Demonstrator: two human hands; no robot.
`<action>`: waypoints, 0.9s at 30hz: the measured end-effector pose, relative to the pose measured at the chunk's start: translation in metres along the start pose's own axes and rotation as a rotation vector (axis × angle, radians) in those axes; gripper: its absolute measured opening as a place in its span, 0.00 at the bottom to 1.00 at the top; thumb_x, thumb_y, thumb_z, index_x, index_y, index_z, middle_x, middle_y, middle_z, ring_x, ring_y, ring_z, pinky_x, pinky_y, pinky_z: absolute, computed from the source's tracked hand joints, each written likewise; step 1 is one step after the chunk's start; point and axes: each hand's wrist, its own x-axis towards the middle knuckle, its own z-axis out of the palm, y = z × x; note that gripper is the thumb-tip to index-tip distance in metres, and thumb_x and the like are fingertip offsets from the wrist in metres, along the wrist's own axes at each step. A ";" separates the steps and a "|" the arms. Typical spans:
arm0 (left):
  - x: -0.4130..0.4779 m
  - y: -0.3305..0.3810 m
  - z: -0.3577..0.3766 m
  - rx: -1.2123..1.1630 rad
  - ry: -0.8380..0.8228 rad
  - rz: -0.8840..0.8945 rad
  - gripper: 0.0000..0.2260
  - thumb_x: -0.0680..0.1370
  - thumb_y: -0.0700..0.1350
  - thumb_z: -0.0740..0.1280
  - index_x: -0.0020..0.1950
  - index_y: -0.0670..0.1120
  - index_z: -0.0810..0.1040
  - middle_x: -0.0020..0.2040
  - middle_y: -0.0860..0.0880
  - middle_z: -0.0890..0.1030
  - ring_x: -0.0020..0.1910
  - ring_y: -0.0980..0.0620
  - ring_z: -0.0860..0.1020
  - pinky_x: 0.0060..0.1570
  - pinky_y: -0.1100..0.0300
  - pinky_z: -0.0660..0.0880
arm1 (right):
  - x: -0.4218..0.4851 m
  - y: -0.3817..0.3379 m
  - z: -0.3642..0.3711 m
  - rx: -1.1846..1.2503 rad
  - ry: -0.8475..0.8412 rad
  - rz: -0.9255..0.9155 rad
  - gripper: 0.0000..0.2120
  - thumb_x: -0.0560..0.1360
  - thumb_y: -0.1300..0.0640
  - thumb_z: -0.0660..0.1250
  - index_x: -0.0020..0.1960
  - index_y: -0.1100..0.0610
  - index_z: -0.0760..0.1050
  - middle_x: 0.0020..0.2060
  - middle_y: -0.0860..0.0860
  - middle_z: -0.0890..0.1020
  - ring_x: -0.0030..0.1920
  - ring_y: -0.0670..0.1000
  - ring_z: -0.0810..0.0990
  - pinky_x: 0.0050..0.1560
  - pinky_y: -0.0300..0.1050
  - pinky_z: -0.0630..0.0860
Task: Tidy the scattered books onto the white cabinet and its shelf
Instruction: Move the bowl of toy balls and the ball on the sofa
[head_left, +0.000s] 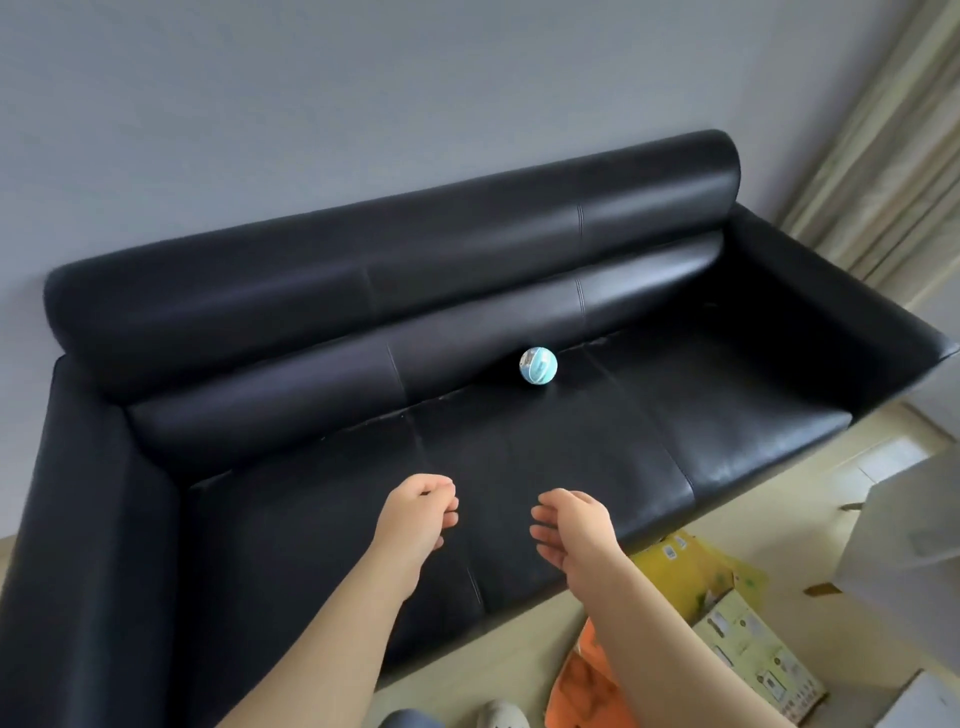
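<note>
Black sofa (519, 467), only a ball (538, 366) on it | left hand (415, 514), right hand (574, 525) empty, fingers loosely curled | books (691, 571) on floor, right | next: turn, gather them

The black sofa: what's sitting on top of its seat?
Only a small blue-and-white ball lies on the black sofa, at the back of the seat. Both empty hands, left and right, hover above the front, hiding a little of the seat.
</note>
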 end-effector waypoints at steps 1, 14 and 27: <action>0.014 0.008 0.001 0.000 -0.004 0.001 0.05 0.80 0.43 0.60 0.48 0.50 0.75 0.48 0.49 0.79 0.50 0.51 0.79 0.53 0.54 0.75 | 0.010 -0.010 0.005 0.001 0.005 0.003 0.03 0.77 0.62 0.61 0.46 0.57 0.72 0.36 0.53 0.76 0.33 0.50 0.73 0.34 0.40 0.72; 0.176 0.114 0.034 0.232 -0.205 0.078 0.07 0.78 0.43 0.60 0.44 0.53 0.75 0.46 0.51 0.79 0.47 0.53 0.78 0.44 0.60 0.74 | 0.114 -0.118 0.047 0.170 0.157 0.050 0.05 0.76 0.62 0.60 0.42 0.56 0.71 0.36 0.51 0.76 0.32 0.50 0.72 0.35 0.41 0.70; 0.328 0.170 0.169 0.618 -0.227 0.056 0.10 0.78 0.46 0.60 0.59 0.50 0.74 0.51 0.50 0.78 0.46 0.52 0.77 0.40 0.61 0.73 | 0.278 -0.188 0.007 0.088 0.158 0.217 0.04 0.76 0.60 0.61 0.44 0.55 0.72 0.38 0.51 0.76 0.34 0.50 0.74 0.36 0.42 0.71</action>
